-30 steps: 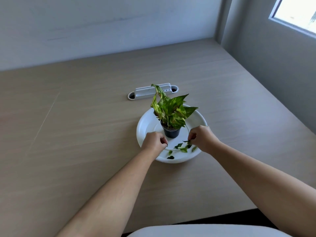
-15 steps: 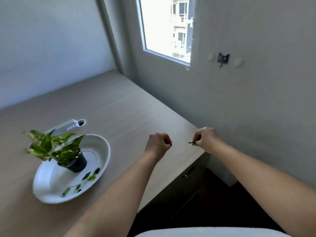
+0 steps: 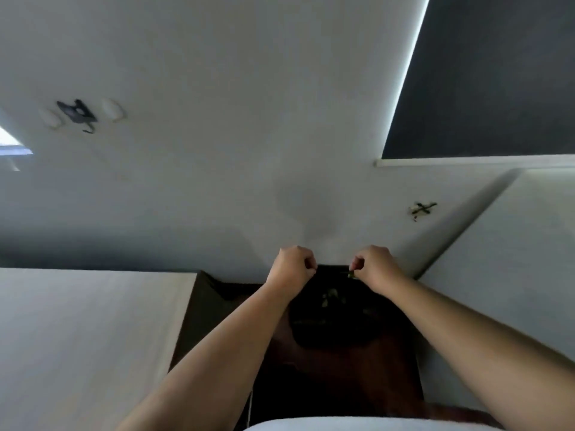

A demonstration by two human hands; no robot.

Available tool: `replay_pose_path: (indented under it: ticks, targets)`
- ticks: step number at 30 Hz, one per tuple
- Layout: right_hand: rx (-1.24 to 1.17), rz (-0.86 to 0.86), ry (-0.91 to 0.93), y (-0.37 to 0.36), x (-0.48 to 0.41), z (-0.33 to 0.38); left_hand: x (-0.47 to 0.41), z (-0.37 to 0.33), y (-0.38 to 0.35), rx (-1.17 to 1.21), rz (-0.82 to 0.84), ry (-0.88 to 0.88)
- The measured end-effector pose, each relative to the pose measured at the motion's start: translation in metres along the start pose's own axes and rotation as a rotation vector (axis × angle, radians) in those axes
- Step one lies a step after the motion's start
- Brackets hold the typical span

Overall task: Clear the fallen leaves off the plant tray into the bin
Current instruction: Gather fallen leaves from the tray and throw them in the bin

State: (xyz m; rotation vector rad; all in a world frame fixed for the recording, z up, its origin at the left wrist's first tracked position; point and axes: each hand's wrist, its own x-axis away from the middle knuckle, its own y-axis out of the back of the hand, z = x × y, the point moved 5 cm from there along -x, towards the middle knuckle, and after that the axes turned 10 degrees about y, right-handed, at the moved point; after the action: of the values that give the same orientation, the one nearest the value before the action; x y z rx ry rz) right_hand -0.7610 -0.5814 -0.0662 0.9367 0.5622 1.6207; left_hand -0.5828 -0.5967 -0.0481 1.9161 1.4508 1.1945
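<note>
Both of my hands hover over a dark round bin (image 3: 342, 337) that stands on the floor in the gap beside the desk. My right hand (image 3: 376, 269) pinches a small green leaf (image 3: 351, 275) between thumb and fingertips, just above the bin's far rim. My left hand (image 3: 292, 269) is closed in a loose fist beside it; no leaf shows in it. A few pale leaf scraps (image 3: 329, 298) lie inside the bin. The plant and its white tray are out of view.
The light wood desk top (image 3: 93, 337) fills the lower left, its edge next to the bin. A white panel (image 3: 513, 275) rises on the right. Dark brown floor (image 3: 326, 384) lies in front of the bin. The wall behind carries a black hook (image 3: 77, 115).
My view has swung right from the tray to the gap beside the desk. Both hands left the tray and now hang over the bin, the right one still pinching the leaf.
</note>
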Motion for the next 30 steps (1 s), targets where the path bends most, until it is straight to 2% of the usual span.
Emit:
replay_pose_path:
  ticks: [5, 10, 19, 24, 30]
  targets:
    - [-0.066, -0.009, -0.120, -0.031, -0.008, -0.062, -0.055, -0.002, -0.076, -0.069, 0.205, -0.026]
    - [-0.151, -0.042, -0.206, -0.066, -0.043, -0.095, -0.110, 0.011, -0.120, -0.089, 0.275, -0.016]
    - [-0.186, 0.046, -0.300, -0.087, -0.049, -0.119, -0.135, 0.031, -0.122, -0.081, 0.334, -0.005]
    - [-0.159, 0.026, -0.190, -0.046, -0.060, -0.074, -0.125, 0.027, -0.071, -0.086, 0.259, 0.022]
    - [-0.134, -0.026, 0.094, -0.005, -0.071, 0.033, -0.073, 0.031, 0.024, -0.013, -0.003, 0.059]
